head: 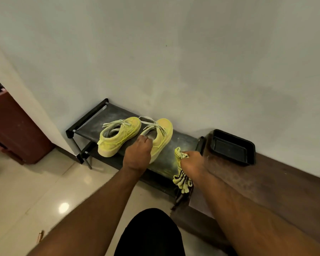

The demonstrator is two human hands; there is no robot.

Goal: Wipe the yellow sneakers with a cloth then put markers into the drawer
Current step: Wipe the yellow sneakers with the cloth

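Yellow sneakers [135,135], grey laces, dusty

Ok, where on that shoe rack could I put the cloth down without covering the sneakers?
The rack top is bare at its far left end, beyond the left sneaker, and at the right end beside the cloth. The middle is crowded: the right sneaker under the left hand.

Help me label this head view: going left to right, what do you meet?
Reddish-brown cabinet → left yellow sneaker → left hand gripping the right sneaker → right hand holding the cloth → black tray.
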